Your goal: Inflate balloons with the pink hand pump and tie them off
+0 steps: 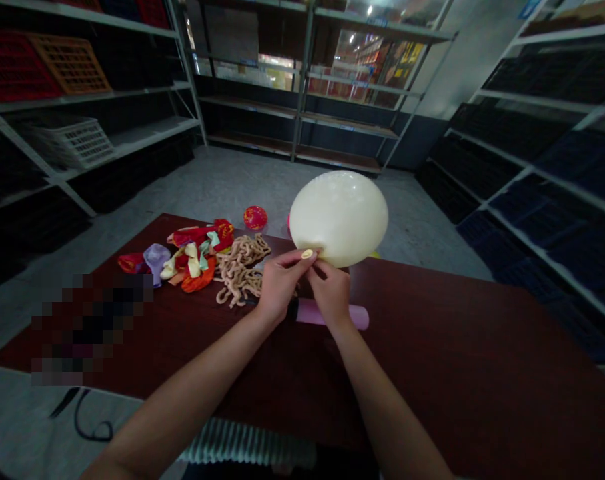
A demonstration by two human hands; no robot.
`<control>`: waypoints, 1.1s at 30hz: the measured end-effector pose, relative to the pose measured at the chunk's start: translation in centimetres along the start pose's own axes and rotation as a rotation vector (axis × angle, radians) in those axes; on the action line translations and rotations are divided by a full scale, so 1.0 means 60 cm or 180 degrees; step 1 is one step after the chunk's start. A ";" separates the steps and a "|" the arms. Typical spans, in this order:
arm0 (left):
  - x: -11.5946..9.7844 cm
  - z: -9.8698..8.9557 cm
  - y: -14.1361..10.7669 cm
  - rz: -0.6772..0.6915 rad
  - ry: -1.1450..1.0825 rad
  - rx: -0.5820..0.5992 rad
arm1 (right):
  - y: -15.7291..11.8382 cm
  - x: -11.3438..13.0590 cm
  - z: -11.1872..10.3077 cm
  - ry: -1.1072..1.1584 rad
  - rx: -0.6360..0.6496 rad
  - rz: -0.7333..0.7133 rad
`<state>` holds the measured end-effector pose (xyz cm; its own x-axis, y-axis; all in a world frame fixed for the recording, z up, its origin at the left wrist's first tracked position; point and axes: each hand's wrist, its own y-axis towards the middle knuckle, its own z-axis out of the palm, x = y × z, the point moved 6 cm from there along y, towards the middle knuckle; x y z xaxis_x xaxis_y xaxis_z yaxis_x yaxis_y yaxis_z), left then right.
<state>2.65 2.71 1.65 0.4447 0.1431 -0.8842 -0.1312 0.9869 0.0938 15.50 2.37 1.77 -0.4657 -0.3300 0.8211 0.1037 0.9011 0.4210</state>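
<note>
A large inflated cream balloon [339,217] is held above the far side of the dark red table [432,347]. My left hand [281,279] pinches the balloon's neck, and its pale rolled mouth shows at the fingertips. Close beside it, my right hand [331,288] has its fingers closed on the neck at the balloon's base. Under my hands lies a pink balloon pump [358,317] with a dark end, partly hidden by the right hand. Left of the hands is a heap of beige cord-like strands [239,267]. Several limp balloons [198,275] in red, orange, cream and lilac lie further left.
A red patterned balloon [255,217] rests on the floor beyond the table. Metal shelving [302,113] stands along the back, with more racks left and right. A white basket [79,141] sits on the left rack. The table's left corner is blurred out.
</note>
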 end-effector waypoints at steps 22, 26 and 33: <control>-0.046 0.060 -0.060 0.3409 0.3640 0.2176 | 0.043 -0.060 -0.023 0.2453 0.0487 0.1010; -0.021 0.054 -0.047 0.3054 0.3706 0.2178 | 0.041 -0.059 -0.007 0.2636 0.0561 0.1052; -0.089 -0.009 0.055 0.3169 0.2913 -0.0111 | 0.034 -0.068 0.025 0.2882 0.0679 0.1319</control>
<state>-0.65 5.18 6.44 -0.5944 0.6766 -0.4347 -0.0776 0.4897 0.8684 16.29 5.97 -1.29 0.4207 0.0104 0.9072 -0.0944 0.9950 0.0324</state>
